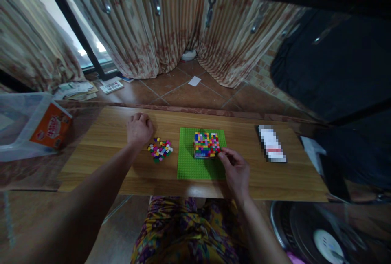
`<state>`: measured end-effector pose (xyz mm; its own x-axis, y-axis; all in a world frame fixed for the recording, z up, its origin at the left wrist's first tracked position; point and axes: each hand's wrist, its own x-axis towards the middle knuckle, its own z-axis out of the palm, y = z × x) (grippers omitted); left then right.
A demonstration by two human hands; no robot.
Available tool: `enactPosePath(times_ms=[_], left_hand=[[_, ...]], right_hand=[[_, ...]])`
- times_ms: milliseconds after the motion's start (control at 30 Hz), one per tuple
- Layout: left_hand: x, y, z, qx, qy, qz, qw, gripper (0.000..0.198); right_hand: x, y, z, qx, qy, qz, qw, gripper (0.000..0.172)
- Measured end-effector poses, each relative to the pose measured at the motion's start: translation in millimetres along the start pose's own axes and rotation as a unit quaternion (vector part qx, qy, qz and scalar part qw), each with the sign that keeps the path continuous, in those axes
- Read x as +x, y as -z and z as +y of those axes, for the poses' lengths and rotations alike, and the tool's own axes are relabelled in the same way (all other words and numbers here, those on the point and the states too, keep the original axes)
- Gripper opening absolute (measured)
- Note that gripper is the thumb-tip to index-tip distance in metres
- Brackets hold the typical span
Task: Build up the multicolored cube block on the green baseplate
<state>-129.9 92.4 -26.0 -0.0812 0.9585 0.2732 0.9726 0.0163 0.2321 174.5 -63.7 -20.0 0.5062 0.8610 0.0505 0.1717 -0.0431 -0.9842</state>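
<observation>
A green baseplate (pixel 189 162) lies on the wooden table (pixel 100 158). On its far right part stands a square block of many-coloured small bricks (pixel 207 144). My right hand (pixel 234 170) touches the block's near right corner with pinched fingertips; whether a brick is between them cannot be told. A loose pile of small coloured bricks (pixel 160 150) lies left of the plate. My left hand (pixel 139 129) rests as a loose fist on the table just behind and left of that pile, holding nothing visible.
A blurred flat card (pixel 271 144) lies on the table's right part. A clear plastic bin (pixel 18 133) with an orange box (pixel 51 125) stands at the left. Curtains and a tiled floor lie beyond. A fan (pixel 320 235) sits at the lower right.
</observation>
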Motion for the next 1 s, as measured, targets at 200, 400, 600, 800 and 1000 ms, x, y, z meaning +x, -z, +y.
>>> enactPosePath(times_ms=[200, 400, 600, 800, 1000], left_hand=[[1, -1.6, -1, 0.003, -0.005, 0.004, 1.0, 0.03], [1, -3.1, -2, -0.009, -0.005, 0.0, 1.0, 0.032], [1, -2.7, -1, -0.026, 0.006, 0.002, 1.0, 0.032], [1, -2.9, -1, -0.019, 0.006, 0.001, 1.0, 0.032], [0, -4.5, -3, -0.022, 0.001, 0.006, 1.0, 0.031]], right_hand=[[11, -3, -5, 0.006, -0.028, 0.015, 0.999, 0.039], [12, -14, -8, 0.014, -0.022, 0.012, 1.0, 0.035], [9, -13, -6, 0.005, -0.011, 0.006, 1.0, 0.031], [8, -14, -2, -0.009, 0.008, 0.001, 1.0, 0.032], [6, -9, -16, -0.017, -0.009, 0.039, 0.999, 0.041]])
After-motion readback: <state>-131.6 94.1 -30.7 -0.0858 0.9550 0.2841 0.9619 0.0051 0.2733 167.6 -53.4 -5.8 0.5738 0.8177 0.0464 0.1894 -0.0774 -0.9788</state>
